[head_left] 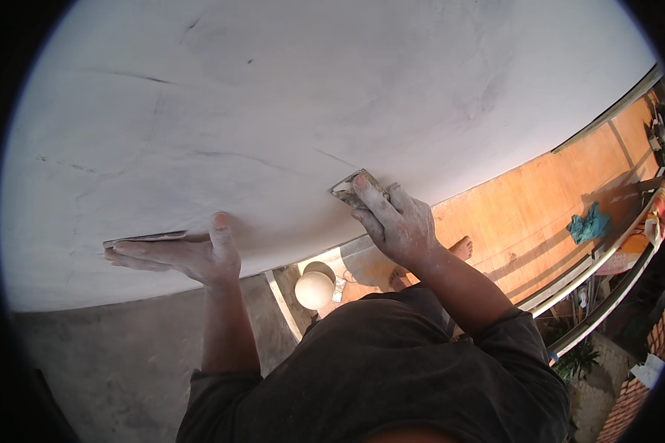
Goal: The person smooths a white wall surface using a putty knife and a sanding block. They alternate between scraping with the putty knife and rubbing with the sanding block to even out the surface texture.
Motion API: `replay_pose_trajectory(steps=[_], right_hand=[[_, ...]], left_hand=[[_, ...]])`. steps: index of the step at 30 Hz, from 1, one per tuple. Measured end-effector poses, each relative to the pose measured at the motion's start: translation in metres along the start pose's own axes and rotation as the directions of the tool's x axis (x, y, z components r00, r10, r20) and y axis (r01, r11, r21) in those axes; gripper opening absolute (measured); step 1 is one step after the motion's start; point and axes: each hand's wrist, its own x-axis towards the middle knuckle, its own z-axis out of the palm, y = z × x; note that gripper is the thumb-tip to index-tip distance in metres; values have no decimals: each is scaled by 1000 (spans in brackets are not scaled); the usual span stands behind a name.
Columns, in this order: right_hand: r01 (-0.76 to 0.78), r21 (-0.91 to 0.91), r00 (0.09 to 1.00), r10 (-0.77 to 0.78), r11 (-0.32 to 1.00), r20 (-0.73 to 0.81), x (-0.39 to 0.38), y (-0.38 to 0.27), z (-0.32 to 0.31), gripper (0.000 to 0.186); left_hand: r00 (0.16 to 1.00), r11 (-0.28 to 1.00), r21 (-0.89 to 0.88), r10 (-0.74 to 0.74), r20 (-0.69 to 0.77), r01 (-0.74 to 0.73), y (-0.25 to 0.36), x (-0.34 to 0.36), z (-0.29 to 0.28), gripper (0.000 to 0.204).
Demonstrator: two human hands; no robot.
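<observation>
A pale, smooth wall [273,96] with dark streaks fills the upper part of the head view. My right hand [399,225], dusted white, grips a putty scraper [345,186]; its flat blade lies against the wall, with a fingertip pressed on it. Further left, my left hand [192,255] is also dusty, its fingers stretched along a thin flat putty blade [144,238] and its thumb raised. That blade shows nearly edge-on, and the hand hides part of it.
Below stands a round white bucket [314,290] beside my body. An orange-lit floor [524,221] stretches right, with a teal cloth [588,224] on it. A railing [606,295] edges the drop, with a colourful cloth [654,221] over it. Grey surface [148,354] lies lower left.
</observation>
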Motion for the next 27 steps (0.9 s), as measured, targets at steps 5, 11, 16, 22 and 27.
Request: replay_pose_trajectory(steps=[5,11,16,22,27], right_hand=[[11,30,1000,-12,999,16,-3,0,3,60],[33,15,997,-34,999,71,0,-2,2,61],[67,70,997,-69,995,29,13,-7,0,57],[117,70,993,-117,991,-10,28,-12,-7,54],[35,28,998,-33,999,-47,27,-11,-13,56]], left_hand=[[1000,1000,-1,-3,-18,3,-4,-3,0,133],[999,999,16,39,-23,-39,-9,-7,0,130],[1000,1000,9,16,-25,-16,-10,-9,0,128],[999,1000,17,21,-29,-20,-7,-6,2,129],[1000,1000,16,-2,6,2,-4,-4,3,128]])
